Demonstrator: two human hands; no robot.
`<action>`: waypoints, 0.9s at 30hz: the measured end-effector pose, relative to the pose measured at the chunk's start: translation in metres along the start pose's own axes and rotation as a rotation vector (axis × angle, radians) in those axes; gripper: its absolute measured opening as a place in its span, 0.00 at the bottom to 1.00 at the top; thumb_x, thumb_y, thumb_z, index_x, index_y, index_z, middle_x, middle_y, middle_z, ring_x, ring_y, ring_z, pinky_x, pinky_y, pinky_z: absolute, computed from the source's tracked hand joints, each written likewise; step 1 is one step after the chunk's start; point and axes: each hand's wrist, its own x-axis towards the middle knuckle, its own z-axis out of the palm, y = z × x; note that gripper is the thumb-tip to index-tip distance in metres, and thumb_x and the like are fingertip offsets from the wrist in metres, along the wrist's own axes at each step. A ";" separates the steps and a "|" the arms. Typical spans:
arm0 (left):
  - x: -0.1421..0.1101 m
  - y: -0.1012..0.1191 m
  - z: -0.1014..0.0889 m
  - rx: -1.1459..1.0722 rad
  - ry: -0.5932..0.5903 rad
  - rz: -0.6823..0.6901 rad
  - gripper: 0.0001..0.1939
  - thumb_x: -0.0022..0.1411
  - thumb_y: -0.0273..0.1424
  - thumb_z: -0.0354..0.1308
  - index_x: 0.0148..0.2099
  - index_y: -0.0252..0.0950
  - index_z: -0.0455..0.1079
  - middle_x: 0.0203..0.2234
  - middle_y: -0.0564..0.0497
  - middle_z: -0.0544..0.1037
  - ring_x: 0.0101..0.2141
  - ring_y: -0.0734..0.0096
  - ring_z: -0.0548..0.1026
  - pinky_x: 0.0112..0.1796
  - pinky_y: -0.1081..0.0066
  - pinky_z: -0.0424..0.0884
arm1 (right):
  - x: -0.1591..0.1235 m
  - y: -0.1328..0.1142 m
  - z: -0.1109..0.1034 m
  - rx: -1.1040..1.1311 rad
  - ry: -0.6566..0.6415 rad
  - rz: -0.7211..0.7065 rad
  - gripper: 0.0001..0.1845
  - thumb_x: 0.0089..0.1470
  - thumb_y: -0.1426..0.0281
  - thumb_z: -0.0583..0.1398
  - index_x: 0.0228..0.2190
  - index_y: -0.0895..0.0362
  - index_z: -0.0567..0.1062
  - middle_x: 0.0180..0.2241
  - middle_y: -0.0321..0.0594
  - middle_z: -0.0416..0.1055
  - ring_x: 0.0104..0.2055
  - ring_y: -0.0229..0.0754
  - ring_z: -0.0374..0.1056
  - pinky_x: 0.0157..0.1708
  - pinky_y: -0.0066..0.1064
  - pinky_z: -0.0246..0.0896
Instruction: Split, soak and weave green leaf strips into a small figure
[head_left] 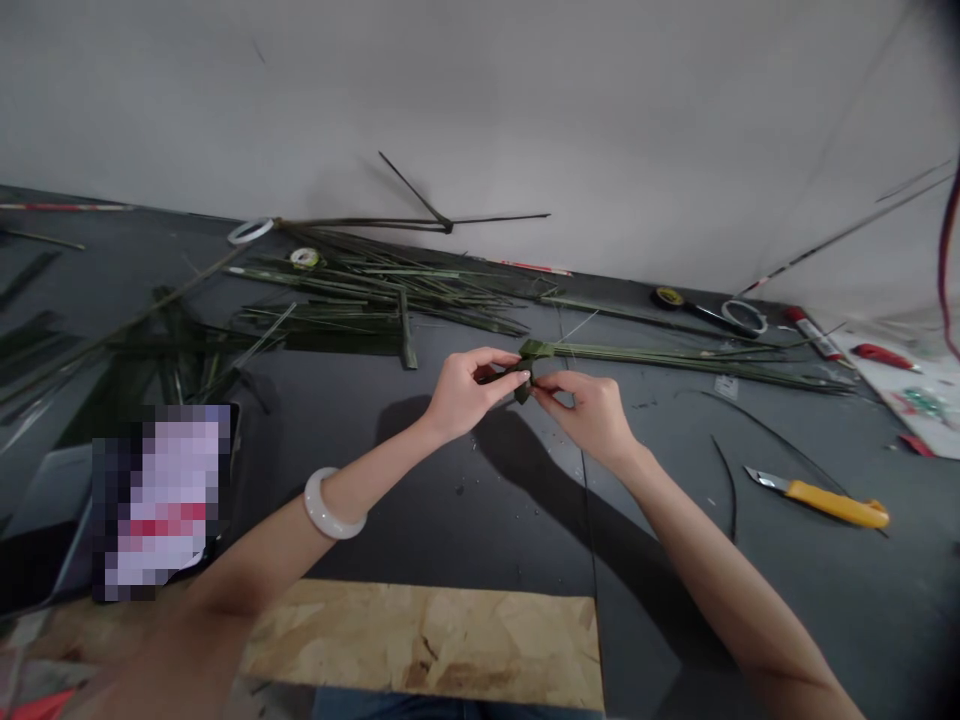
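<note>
Above the middle of the dark table, a small folded piece of green leaf (534, 350) is pinched between both hands. My left hand (471, 393) closes thumb and fingers on its left side. From the right, my right hand (589, 412) grips its lower edge with thumb and forefinger. The folds between the fingertips are partly hidden. Just behind the piece, a bundle of long thin green leaf strips (675, 358) stretches to the right; whether it joins the held piece I cannot tell.
A yellow-handled knife (836, 502) lies at right, blade pointing left. More leaf strips (352, 330) are heaped at the back left, near a tape roll (305, 258). A phone (169, 500) is at left. A stained tan board (435, 640) lines the front edge; a wall (480, 110) stands behind.
</note>
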 end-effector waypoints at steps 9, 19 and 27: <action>0.008 0.010 -0.013 -0.044 0.074 -0.005 0.10 0.52 0.33 0.64 0.35 0.32 0.75 0.23 0.49 0.77 0.17 0.78 0.68 0.19 0.75 0.66 | 0.002 0.014 0.003 0.067 -0.413 0.096 0.06 0.53 0.72 0.59 0.27 0.56 0.77 0.26 0.40 0.77 0.28 0.41 0.73 0.28 0.27 0.64; 0.001 0.013 -0.005 -0.104 -0.036 -0.098 0.11 0.51 0.34 0.64 0.36 0.32 0.75 0.28 0.48 0.79 0.19 0.79 0.69 0.21 0.75 0.66 | 0.005 0.003 -0.007 0.071 -0.198 -0.063 0.13 0.60 0.66 0.53 0.32 0.57 0.76 0.29 0.42 0.75 0.27 0.38 0.69 0.27 0.27 0.61; -0.008 0.016 0.001 -0.104 -0.071 -0.039 0.08 0.53 0.32 0.63 0.35 0.33 0.74 0.28 0.49 0.77 0.24 0.77 0.70 0.24 0.76 0.67 | -0.001 -0.004 -0.003 0.048 -0.010 -0.152 0.08 0.59 0.72 0.54 0.36 0.57 0.73 0.28 0.40 0.76 0.26 0.37 0.71 0.25 0.25 0.62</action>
